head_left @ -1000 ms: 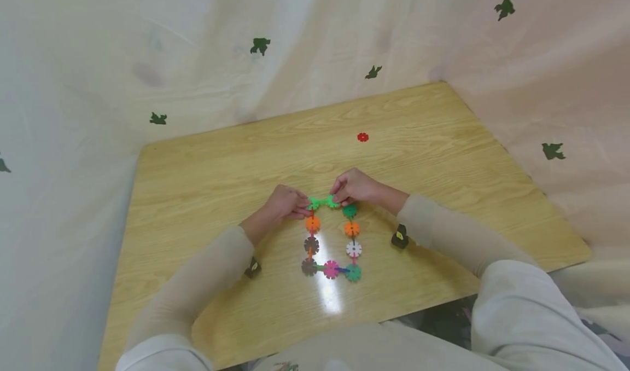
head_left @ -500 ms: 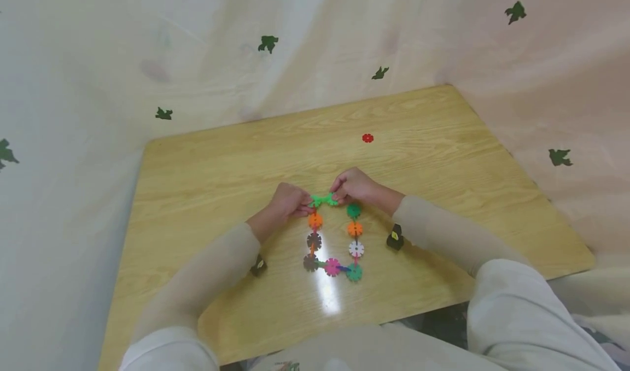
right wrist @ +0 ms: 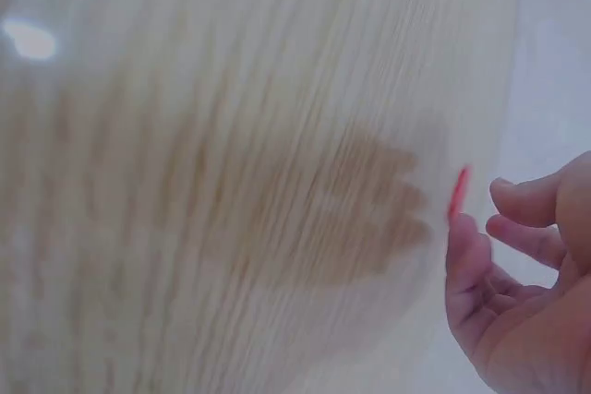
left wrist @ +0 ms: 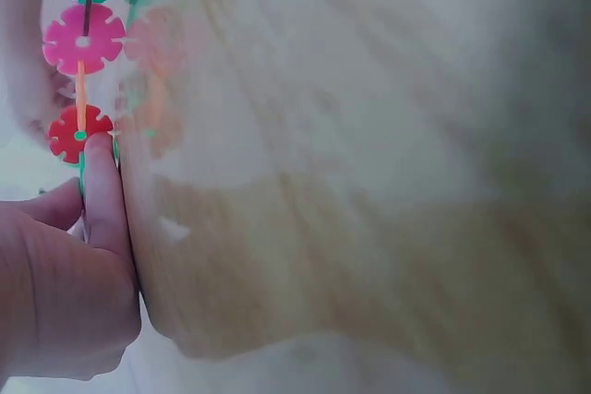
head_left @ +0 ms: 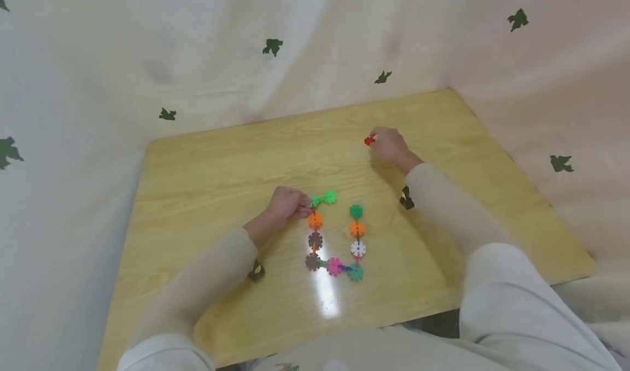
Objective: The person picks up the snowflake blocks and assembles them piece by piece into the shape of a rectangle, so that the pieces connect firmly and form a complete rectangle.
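On the table (head_left: 206, 168) lies a chain of notched plastic snowflake discs, bent into a frame with a gap at its upper right. My left hand (head_left: 287, 203) pinches a light green disc (head_left: 314, 200) at the upper left corner. A second light green disc (head_left: 330, 197) ends that side; a dark green disc (head_left: 356, 211) ends the other. In the left wrist view, my left hand (left wrist: 69, 292) grips low beside a red disc (left wrist: 69, 136). Farther back, my right hand (head_left: 390, 144) touches a loose red disc (head_left: 369, 141); the right wrist view has the thumb apart from the disc (right wrist: 459, 193).
Black wrist cameras sit under the left forearm (head_left: 257, 271) and right forearm (head_left: 413, 177). A pale curtain (head_left: 315, 42) with dark green bird shapes hangs around the table's back and right side.
My right hand has left the light green disc and moved back and right to the loose red disc. My left hand stays at the chain's upper left corner.
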`<state>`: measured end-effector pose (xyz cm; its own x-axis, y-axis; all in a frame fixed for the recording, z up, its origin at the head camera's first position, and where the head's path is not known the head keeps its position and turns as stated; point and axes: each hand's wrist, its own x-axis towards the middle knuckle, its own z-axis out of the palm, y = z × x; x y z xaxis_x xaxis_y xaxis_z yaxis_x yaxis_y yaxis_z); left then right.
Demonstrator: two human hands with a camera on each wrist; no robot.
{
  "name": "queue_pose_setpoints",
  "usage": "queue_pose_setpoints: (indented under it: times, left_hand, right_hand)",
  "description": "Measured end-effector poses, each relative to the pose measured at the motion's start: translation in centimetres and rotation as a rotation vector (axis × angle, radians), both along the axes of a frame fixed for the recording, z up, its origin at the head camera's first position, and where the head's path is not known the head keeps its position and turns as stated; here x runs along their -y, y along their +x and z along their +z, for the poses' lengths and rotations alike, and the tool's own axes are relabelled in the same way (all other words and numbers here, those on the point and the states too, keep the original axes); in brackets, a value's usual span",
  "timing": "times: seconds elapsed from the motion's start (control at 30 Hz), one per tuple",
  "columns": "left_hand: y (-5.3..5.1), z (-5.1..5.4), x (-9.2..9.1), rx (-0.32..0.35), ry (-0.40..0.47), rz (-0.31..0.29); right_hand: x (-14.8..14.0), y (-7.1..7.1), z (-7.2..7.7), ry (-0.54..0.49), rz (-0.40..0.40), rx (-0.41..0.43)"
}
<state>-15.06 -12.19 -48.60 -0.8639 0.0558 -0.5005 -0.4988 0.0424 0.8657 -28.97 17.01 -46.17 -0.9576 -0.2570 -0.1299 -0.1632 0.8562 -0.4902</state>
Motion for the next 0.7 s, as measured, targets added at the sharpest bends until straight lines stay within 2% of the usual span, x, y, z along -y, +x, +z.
queue_pose_setpoints:
  times: [0.1,0.2,0.3,0.37,0.43,0.5,0.57,0.7]
  left_hand:
    - [0.1,0.0,0.2,-0.006,0.022,0.035]
    - [0.2,0.1,0.5,-0.024,0.04,0.093]
    - [0.2,0.3,0.8,-0.043,0.051,0.129]
    - [0.3,0.3,1.0,-0.05,0.054,0.127]
    - [0.3,0.3,1.2,-0.049,0.053,0.105]
    - [0.5,0.5,1.4,-0.042,0.041,0.073]
    - [0.5,0.8,1.6,-0.033,0.019,0.049]
    - [0.5,1.4,2.2,-0.022,-0.014,0.026]
  right_hand:
    - [-1.7,-1.4,-1.1,0.061,-0.004,0.02]
    - [-1.8,-1.6,-1.4,0.082,0.008,0.007]
    - [-1.3,-1.4,-1.0,0.056,0.013,0.003]
    - [-0.7,-1.2,-0.8,0.004,0.018,0.0]
    - [0.1,-0.6,-0.5,-0.062,0.051,-0.001]
    - [1.3,0.6,-0.3,-0.142,0.099,0.007]
    - [2.6,2.2,0.1,-0.21,0.172,0.037]
    - [5.3,5.3,0.7,-0.28,0.343,0.078]
